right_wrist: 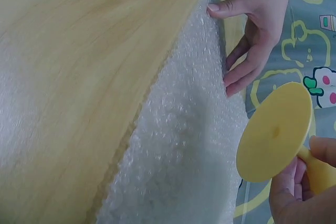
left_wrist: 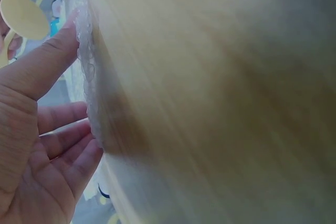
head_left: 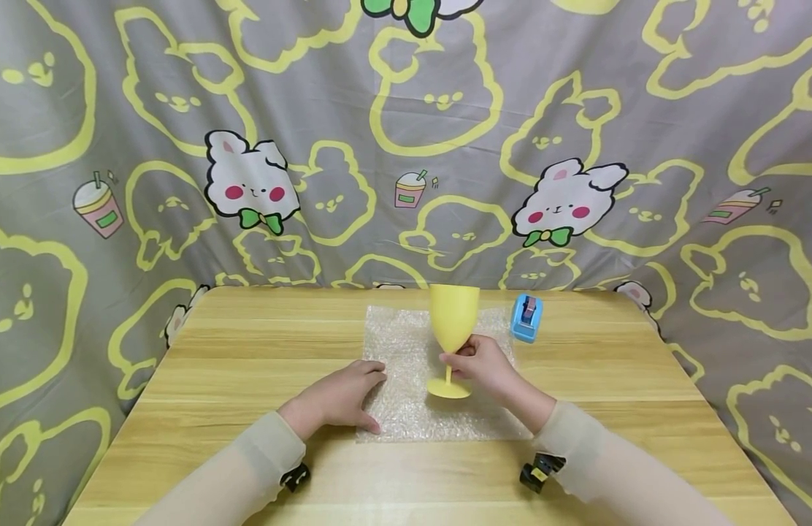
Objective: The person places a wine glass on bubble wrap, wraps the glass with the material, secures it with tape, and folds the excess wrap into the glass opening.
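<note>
A yellow wine goblet is held upright by the stem in my right hand, over a sheet of bubble wrap spread on the table. In the right wrist view the round foot of the goblet faces the camera, and fingers pinch the stem behind it. My left hand rests at the left edge of the bubble wrap, thumb and fingers spread apart. The left wrist view shows its fingertips touching that edge.
A blue tape dispenser stands at the back right, beyond the bubble wrap's right edge. The wooden table ends at a grey curtain with cartoon prints, which hangs behind it and at both sides.
</note>
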`<state>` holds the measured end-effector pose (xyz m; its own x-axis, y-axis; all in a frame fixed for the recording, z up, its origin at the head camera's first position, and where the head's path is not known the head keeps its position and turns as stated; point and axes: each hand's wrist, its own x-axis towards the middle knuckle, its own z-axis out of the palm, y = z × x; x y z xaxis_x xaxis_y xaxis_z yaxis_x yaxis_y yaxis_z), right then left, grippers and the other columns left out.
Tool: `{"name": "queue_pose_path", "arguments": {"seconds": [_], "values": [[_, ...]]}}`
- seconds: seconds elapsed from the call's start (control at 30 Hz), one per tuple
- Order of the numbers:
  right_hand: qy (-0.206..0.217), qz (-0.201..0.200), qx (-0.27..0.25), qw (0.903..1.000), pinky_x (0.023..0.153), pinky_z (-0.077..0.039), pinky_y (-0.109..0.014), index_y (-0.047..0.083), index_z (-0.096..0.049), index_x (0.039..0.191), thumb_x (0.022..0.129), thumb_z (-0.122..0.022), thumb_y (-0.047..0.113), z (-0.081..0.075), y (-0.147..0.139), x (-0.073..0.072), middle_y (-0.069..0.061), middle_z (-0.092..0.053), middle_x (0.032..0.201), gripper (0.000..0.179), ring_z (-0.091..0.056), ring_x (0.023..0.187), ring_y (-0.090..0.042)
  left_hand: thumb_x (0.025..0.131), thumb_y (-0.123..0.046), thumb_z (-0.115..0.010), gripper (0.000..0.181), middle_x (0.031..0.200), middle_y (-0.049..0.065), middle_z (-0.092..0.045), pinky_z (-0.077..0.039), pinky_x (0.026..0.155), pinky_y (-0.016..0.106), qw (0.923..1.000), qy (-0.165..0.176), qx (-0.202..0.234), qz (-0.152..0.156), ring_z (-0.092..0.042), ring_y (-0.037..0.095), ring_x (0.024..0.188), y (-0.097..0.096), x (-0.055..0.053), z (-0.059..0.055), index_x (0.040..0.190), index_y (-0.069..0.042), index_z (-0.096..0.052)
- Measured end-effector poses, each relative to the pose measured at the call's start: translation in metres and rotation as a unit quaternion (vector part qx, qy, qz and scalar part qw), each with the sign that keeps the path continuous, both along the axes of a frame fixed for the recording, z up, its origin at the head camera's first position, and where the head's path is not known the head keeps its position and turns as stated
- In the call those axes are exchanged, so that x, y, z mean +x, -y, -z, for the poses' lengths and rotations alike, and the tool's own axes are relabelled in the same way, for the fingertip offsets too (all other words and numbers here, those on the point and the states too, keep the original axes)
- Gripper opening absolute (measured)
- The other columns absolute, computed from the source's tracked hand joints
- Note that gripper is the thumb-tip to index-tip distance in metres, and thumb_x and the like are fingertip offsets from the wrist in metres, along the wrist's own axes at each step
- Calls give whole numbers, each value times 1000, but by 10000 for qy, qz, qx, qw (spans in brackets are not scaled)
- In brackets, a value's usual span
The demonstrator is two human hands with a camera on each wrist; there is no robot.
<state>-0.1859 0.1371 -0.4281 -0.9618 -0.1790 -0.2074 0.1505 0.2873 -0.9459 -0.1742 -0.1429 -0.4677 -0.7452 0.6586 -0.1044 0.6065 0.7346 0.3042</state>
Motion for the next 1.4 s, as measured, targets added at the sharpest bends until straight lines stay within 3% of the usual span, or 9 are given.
{"name": "queue_pose_path", "arguments": {"seconds": [0.17,0.6,0.87,1.13,1.4], "values": [[88,-30,23,10000,78,-60,-41,-9,-62,109,91,-73,9,2,8,0,-12,-66,90,28,-66,76,-17,72,-51,-86,88,148,16,-47,-35,114,41,10000,-42,6,16,-42,32,137,0,-1,1,136,3,-57],[246,-36,-172,9995,73,-60,-35,-10,-62,107,90,-73,6,8,25,-4,-13,-66,90,27,-66,72,-18,72,-50,-87,88,148,17,-48,-35,114,41,10000,-50,26,3,-43,32,137,-1,-1,-3,136,3,-57],[390,-373,-348,9979,69,-60,-31,-10,-62,100,89,-74,6,13,33,-6,-8,-66,80,23,-64,68,-14,72,-51,-86,89,148,17,-48,-35,114,41,10000,-51,11,-9,-43,32,137,0,0,-2,137,3,-56],[465,-412,-565,9965,67,-59,-30,-9,-62,97,89,-73,6,18,43,-5,-6,-63,77,20,-62,67,-14,72,-52,-86,89,148,16,-48,-35,114,41,10000,-84,7,-11,-43,32,137,0,0,0,136,2,-57],[866,-542,-706,9923,62,-57,-23,-5,-61,93,91,-72,8,24,53,-7,-5,-58,73,17,-60,63,-10,72,-52,-86,89,147,15,-48,-35,114,41,10000,-73,32,-44,-43,31,137,1,1,1,137,2,-57]]}}
